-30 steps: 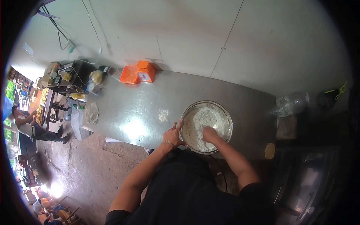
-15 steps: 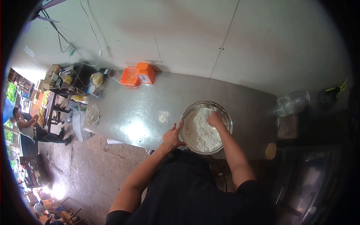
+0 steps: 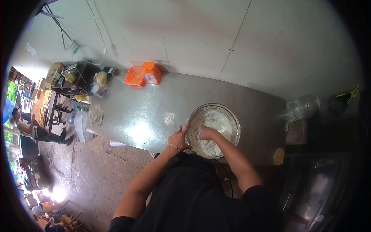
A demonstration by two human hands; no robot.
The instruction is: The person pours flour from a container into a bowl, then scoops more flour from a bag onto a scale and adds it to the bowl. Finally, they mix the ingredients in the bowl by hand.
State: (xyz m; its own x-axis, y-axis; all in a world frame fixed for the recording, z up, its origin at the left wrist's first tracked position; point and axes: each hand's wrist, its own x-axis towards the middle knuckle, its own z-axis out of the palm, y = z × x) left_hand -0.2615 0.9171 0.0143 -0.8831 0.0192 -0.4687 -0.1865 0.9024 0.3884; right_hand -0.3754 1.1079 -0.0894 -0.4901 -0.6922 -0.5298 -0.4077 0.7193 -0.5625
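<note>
A round metal bowl (image 3: 236, 140) stands near the front edge of the steel table (image 3: 162, 104), with white floury dough (image 3: 220, 125) inside. My left hand (image 3: 179, 140) rests against the bowl's left rim, its fingers spread and a bracelet at the wrist. Inside the bowl, my right hand (image 3: 205, 133) is at the left part of the dough, with its fingers bent and flour on the fingertips. Whether those fingers hold any dough is hidden.
An orange scale (image 3: 151, 73) and orange tray (image 3: 135, 76) stand by the wall. A crumpled cloth (image 3: 96, 115) lies at the table's left end, a large clear bottle (image 3: 303, 108) at the right. Another person (image 3: 27, 127) is at the far left.
My right hand has moved left and toward me across the bowl, from the right part of the dough to the left part. My left hand has stayed at the rim.
</note>
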